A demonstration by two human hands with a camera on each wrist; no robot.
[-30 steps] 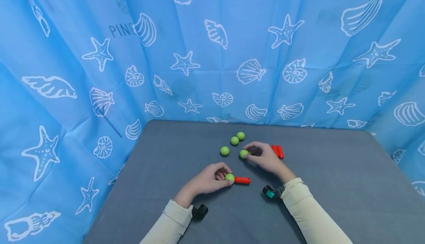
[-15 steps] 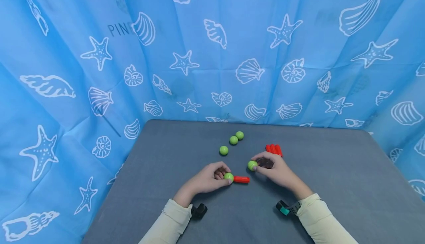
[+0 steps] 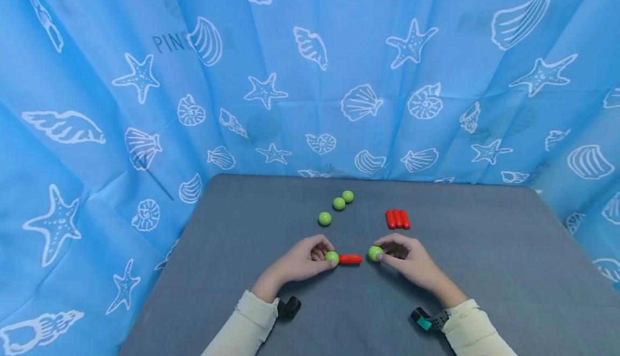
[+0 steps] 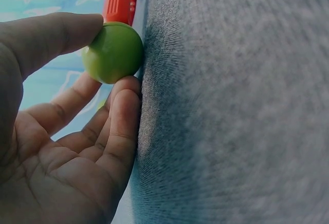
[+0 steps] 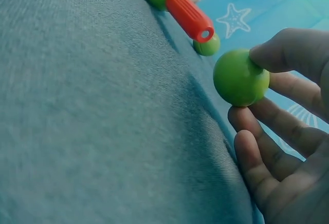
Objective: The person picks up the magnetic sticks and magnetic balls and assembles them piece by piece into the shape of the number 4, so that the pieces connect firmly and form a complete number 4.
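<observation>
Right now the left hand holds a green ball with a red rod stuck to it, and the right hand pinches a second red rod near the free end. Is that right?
Not quite. The right hand pinches a green ball, not a second red rod; the right wrist view shows it plainly. The rest holds: the left hand holds a green ball with a red rod stuck to it, and the right hand's ball sits near the free end.

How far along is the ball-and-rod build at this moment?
Done: one green ball sits on a red rod, held by the left hand. In hand: the right hand pinches a second ball just short of the rod's open end. Left: three loose balls and three red rods.
</observation>
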